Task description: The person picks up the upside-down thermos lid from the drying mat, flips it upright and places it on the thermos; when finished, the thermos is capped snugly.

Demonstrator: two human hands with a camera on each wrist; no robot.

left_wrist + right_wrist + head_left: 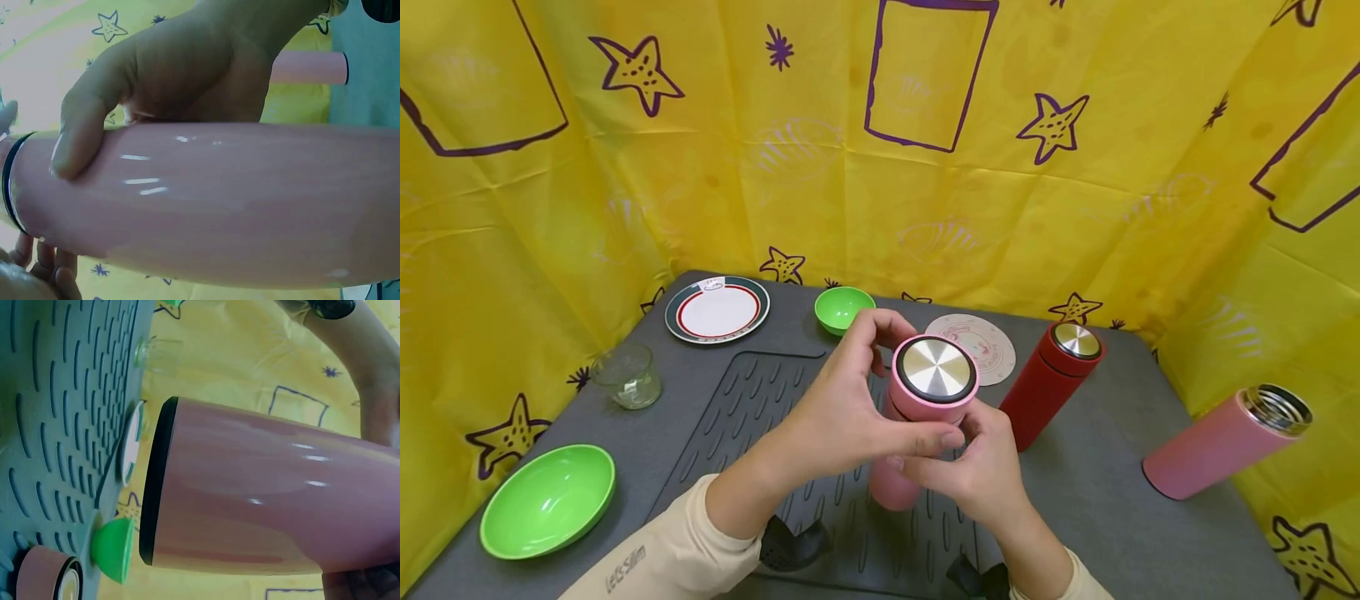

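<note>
Pink btl (936, 375) in both hands (857, 404), L sleeve (662, 546): "Lets Slim".

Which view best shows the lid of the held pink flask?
The head view: the lid faces the camera, its silver top uncovered. The left wrist view has only a strip of it beyond the black ring, cut off at the left edge. The right wrist view misses it, showing the flask's body and dark base.

Creased yellow cloth (820, 196) printed with purple starfish (640, 73) and boxes (928, 75) hangs behind and on both sides of a dark gray table (1097, 475).
</note>
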